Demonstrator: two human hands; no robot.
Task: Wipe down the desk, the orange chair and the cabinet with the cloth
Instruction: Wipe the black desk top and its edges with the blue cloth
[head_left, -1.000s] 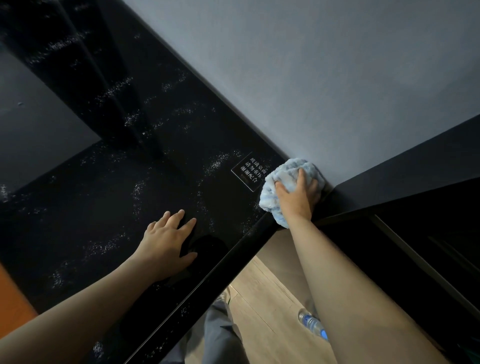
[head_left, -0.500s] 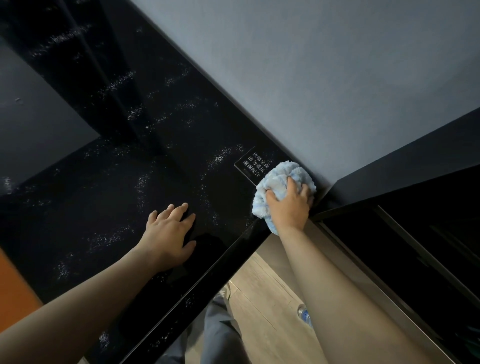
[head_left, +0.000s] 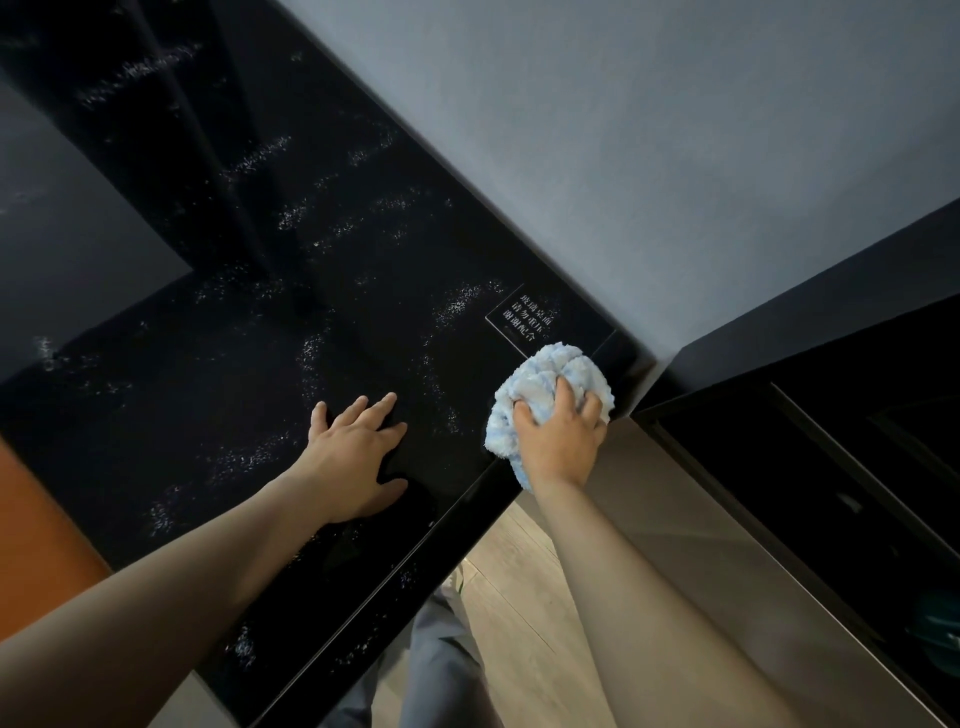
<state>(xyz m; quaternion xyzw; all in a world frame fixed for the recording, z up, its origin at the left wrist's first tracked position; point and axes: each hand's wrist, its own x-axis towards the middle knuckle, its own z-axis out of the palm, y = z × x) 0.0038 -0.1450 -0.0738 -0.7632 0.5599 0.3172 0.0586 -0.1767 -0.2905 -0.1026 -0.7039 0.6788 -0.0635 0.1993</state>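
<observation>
The desk (head_left: 260, 374) has a glossy black top streaked with white specks. My right hand (head_left: 558, 441) grips a bunched light-blue fluffy cloth (head_left: 545, 376) and presses it onto the desk's right corner, close to the front edge. My left hand (head_left: 356, 454) lies flat on the black top, fingers spread, holding nothing, a little left of the cloth. An orange chair (head_left: 36, 540) shows only as a patch at the left edge. The dark cabinet (head_left: 831, 467) stands to the right of the desk.
A small black sign with white characters (head_left: 522, 319) sits on the desk just behind the cloth. A grey wall (head_left: 623, 130) runs behind the desk. Below the desk edge are a wooden floor (head_left: 519, 613) and my grey trouser leg (head_left: 441, 670).
My right hand has drawn the cloth back from the wall corner toward the desk's front edge. My left hand has stayed flat in the same spot on the desk.
</observation>
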